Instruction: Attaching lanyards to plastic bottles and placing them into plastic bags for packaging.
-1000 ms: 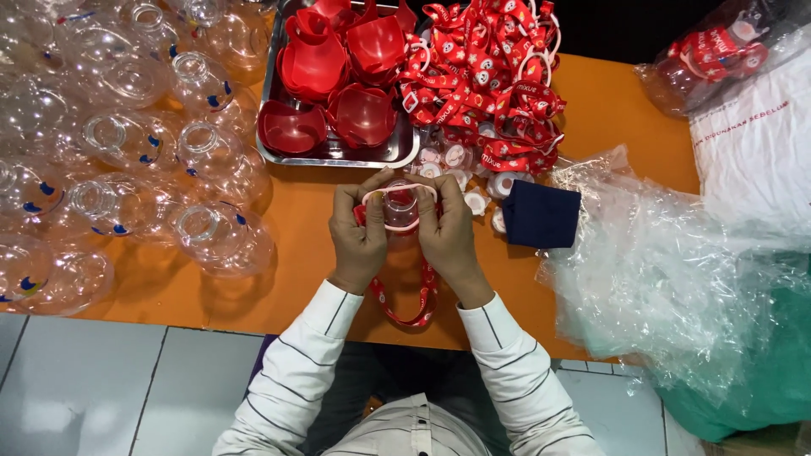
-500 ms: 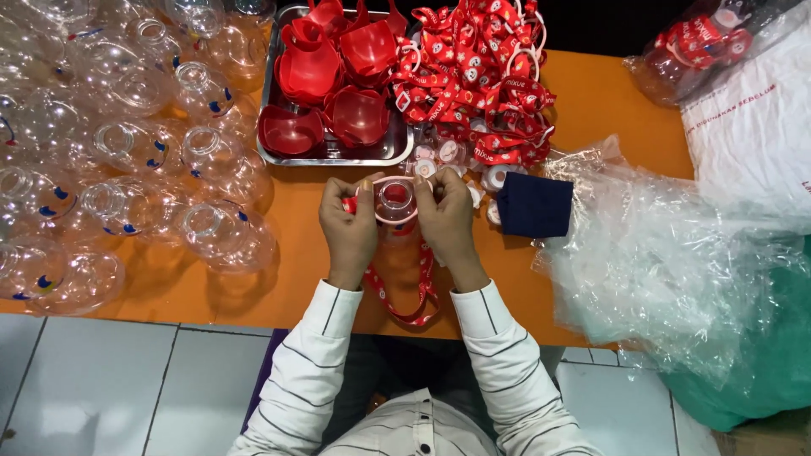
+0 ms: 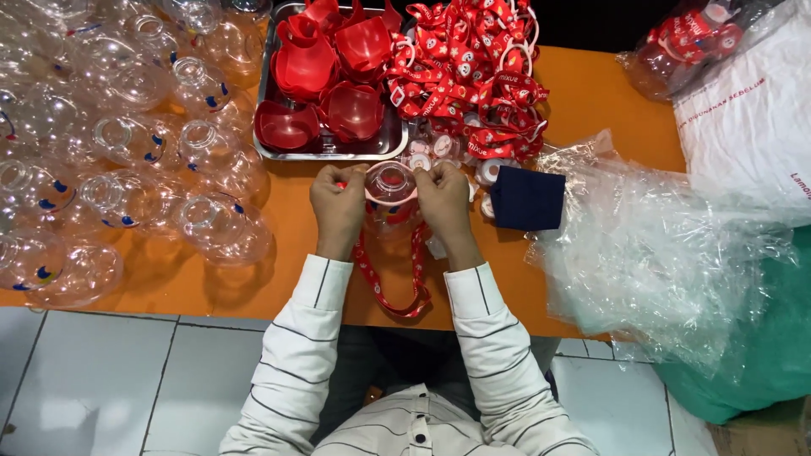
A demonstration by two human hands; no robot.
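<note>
One view only: the head camera looked almost straight down from above the person's chest. It faced the orange counter (image 3: 591, 93), whose far edge lay toward the top of the frame and near edge ran across the middle. The tiled floor (image 3: 110, 371) showed below that edge, with the striped sleeves (image 3: 296, 355) rising from the bottom. It sat near enough that both hands, left hand (image 3: 338, 207) and right hand (image 3: 443, 203), filled the centre.
</note>
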